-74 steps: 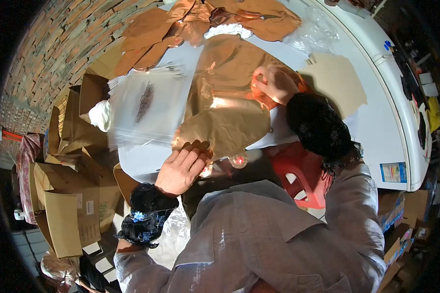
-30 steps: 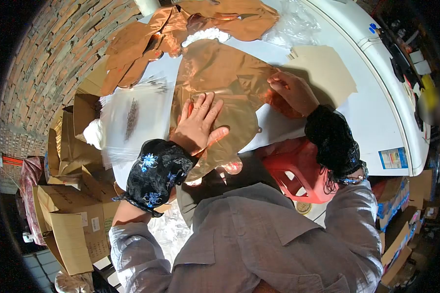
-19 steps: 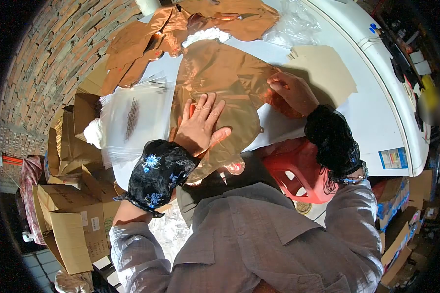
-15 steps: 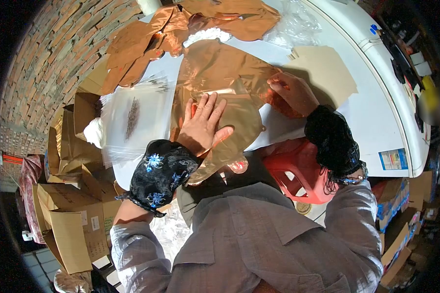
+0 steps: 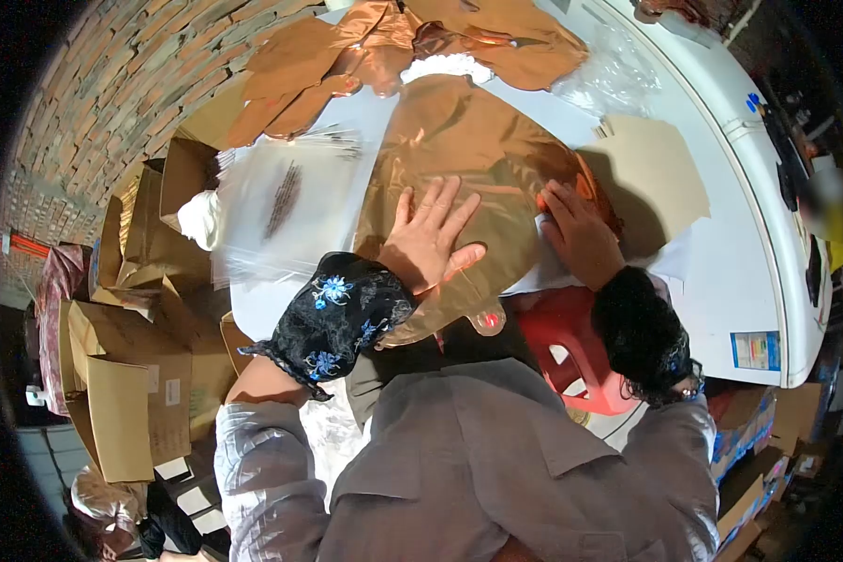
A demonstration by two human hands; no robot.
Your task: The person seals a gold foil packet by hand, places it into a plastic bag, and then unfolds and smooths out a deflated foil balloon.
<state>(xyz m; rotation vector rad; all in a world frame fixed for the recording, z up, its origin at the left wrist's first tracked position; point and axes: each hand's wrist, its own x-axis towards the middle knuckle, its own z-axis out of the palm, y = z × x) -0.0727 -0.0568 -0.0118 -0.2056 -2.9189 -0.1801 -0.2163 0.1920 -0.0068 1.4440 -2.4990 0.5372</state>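
A flat, copper-coloured foil balloon lies across the white table, its lower end with a small tab hanging over the edge near my lap. My left hand rests palm down on its middle, fingers spread. At the balloon's right edge is my right hand, fingers stretched out and touching the foil; its palm is hidden. More copper foil balloons lie in a loose heap at the far side. Left of the balloon is a stack of clear plastic bags with dark printing.
Beige card sheets and crumpled clear plastic lie right on the white table. A red plastic stool stands beneath its front edge. Open cardboard boxes crowd the left. Another person shows at lower left.
My right hand has gone from curled fingers over the balloon's right side to stretched fingers at its edge. The foil under my left hand lies smoother. The whole view has shifted slightly.
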